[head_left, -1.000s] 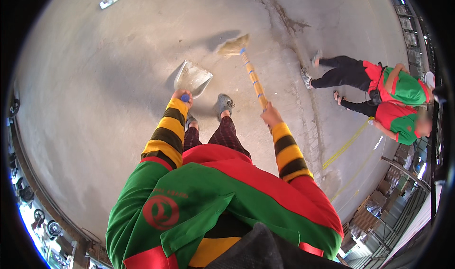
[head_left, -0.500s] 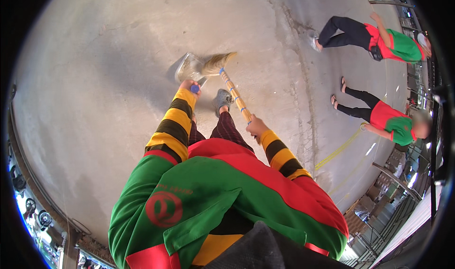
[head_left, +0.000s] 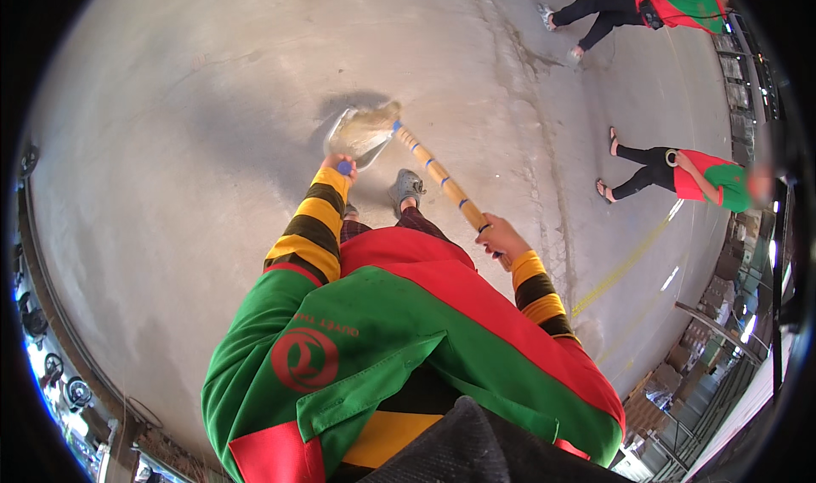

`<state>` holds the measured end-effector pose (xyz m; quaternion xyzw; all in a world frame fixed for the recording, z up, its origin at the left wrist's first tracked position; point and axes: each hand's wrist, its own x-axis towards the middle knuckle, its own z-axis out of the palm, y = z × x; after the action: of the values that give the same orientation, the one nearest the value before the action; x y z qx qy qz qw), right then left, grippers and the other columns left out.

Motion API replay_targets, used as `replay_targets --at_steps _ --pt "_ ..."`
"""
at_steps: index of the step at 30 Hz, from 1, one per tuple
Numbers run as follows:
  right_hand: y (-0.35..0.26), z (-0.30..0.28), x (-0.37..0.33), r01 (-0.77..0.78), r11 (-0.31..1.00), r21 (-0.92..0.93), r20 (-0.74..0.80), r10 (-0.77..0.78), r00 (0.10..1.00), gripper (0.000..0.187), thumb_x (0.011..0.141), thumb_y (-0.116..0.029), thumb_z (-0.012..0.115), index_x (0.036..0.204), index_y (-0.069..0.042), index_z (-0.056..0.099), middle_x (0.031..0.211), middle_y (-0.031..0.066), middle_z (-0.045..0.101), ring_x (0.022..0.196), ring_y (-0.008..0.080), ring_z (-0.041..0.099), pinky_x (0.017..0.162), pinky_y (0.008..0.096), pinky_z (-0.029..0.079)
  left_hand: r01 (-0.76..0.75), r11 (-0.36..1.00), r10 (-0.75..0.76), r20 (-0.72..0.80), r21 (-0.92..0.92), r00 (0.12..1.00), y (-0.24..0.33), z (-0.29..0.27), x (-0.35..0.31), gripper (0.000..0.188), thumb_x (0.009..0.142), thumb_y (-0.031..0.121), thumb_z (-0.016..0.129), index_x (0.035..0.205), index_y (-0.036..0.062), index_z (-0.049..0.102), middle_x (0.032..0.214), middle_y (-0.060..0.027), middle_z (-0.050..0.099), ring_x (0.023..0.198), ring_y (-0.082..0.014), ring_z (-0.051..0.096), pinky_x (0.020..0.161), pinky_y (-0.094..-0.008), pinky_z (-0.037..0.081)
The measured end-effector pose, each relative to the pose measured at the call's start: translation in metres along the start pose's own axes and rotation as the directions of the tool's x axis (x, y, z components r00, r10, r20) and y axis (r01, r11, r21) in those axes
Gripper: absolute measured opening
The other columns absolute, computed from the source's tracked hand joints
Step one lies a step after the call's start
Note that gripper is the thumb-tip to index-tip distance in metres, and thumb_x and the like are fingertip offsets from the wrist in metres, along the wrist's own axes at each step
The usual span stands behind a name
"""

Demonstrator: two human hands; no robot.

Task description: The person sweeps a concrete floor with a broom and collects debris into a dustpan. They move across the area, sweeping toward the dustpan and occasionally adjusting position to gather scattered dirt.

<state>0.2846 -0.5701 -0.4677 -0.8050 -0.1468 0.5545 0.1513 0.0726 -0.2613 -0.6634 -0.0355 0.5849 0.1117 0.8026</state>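
Observation:
My left hand [head_left: 340, 164] is closed round the blue-ended handle of a metal dustpan [head_left: 371, 153], held low in front of my feet. My right hand [head_left: 503, 236] grips a broom [head_left: 442, 177] by its long tan handle, which has blue bands along it. The broom's straw head [head_left: 374, 119] lies over the dustpan's pan and hides part of it. Whether there is any dirt in the pan I cannot tell. My grey clog [head_left: 407, 190] stands just behind the dustpan.
Two people stand to the right, one at the far right [head_left: 608, 11] and one nearer [head_left: 659, 173] with a ring-shaped thing at the hand. A crack [head_left: 544, 143] and a yellow line [head_left: 625, 266] run along the concrete floor. Stacked cartons [head_left: 650, 411] stand at the lower right.
The broom head has swung left, over the dustpan, and my right hand has moved right. The far person has stepped further away; the nearer one's arm has come up to the body.

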Motion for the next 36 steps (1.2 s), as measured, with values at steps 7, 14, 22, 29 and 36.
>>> replay_targets --at_steps 7,14,22,29,36 --pt "-0.027 -0.024 0.097 0.096 0.988 -0.122 -0.276 -0.126 0.953 0.033 0.066 -0.007 0.058 0.096 -0.001 0.046 0.063 0.0105 0.054 0.046 0.0207 0.055 0.039 0.0344 0.044 0.064 0.995 -0.060 -0.046 0.076 0.997 -0.005 -0.028 -0.034 0.011 0.075 0.011 0.050 0.069 0.0059 0.043 0.053 -0.0058 0.045 0.041 -0.0157 0.044 0.035 -0.0226 0.034" --pt "-0.077 0.002 0.212 -0.072 0.975 -0.210 -0.306 0.004 0.952 0.020 0.070 -0.008 0.056 0.085 0.004 0.056 0.067 0.0151 0.062 0.057 0.0254 0.063 0.049 0.0353 0.049 0.069 0.998 -0.069 -0.125 -0.005 0.990 -0.002 -0.044 -0.042 0.010 0.076 0.010 0.049 0.072 0.0043 0.042 0.054 -0.0067 0.044 0.041 -0.0155 0.044 0.033 -0.0225 0.034" --pt "-0.028 0.078 0.136 0.098 0.830 -0.549 -0.015 -0.128 0.992 0.042 0.071 -0.017 0.060 0.105 0.004 0.047 0.098 0.0255 0.058 0.095 0.0366 0.056 0.082 0.0413 0.045 0.065 0.997 -0.058 -0.124 0.050 0.991 0.004 -0.043 -0.032 0.010 0.077 0.011 0.048 0.072 0.0042 0.042 0.055 -0.0060 0.045 0.041 -0.0148 0.045 0.034 -0.0228 0.034" --pt "0.017 0.049 0.039 0.260 0.757 -0.600 0.110 -0.244 0.963 0.037 0.064 -0.010 0.059 0.099 -0.005 0.047 0.079 0.0193 0.060 0.079 0.0355 0.059 0.067 0.0431 0.046 0.076 0.997 -0.076 -0.025 -0.007 0.997 0.009 -0.039 -0.023 0.004 0.076 0.013 0.046 0.076 0.0088 0.045 0.062 -0.0043 0.049 0.050 -0.0176 0.048 0.039 -0.0266 0.036" --pt "0.035 0.003 0.021 -0.048 0.980 -0.191 -0.153 0.019 0.988 0.039 0.063 -0.008 0.060 0.100 -0.006 0.048 0.065 0.0150 0.057 0.051 0.0269 0.056 0.045 0.0365 0.044 0.034 0.998 -0.030 -0.071 0.060 0.997 0.004 -0.029 -0.031 0.006 0.074 0.009 0.047 0.069 0.0076 0.046 0.057 -0.0040 0.047 0.047 -0.0154 0.048 0.038 -0.0237 0.036"
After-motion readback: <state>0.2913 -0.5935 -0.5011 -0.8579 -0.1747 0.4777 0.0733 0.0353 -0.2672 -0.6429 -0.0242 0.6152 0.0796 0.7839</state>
